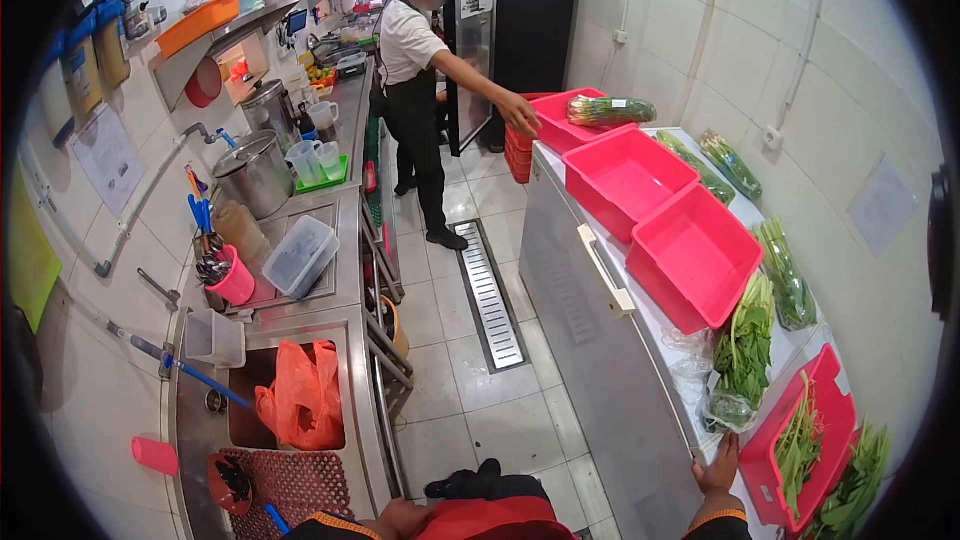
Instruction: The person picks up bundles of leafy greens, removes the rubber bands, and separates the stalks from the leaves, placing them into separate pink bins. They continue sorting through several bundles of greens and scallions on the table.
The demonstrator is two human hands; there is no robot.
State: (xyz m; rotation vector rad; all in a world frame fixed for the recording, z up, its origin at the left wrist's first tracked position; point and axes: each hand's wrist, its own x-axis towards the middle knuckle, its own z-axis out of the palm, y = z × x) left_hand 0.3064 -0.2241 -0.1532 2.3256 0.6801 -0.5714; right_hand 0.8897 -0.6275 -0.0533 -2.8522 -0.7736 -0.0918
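My right hand (pixel 718 467) rests on the edge of the white chest freezer (pixel 600 270), its fingers extended beside a bagged green vegetable (pixel 730 412). Low in the view, my left hand (pixel 404 518) is against the red apron (pixel 490 520), and its fingers cannot be made out. Leafy greens (pixel 745 345) lie on the freezer top near two empty pink bins, one in front (pixel 695 258) and one behind (pixel 632 180). Another pink bin (pixel 765 460), to the right of my right hand, holds loose green stems (pixel 798 450).
A person (pixel 415 90) stands at the far end, one arm stretched toward the bins. Along the left run a steel sink (pixel 362 380) with a red plastic bag (pixel 305 395), a pot (pixel 253 175) and a clear container (pixel 300 256). A drain grate (pixel 487 295) crosses the floor.
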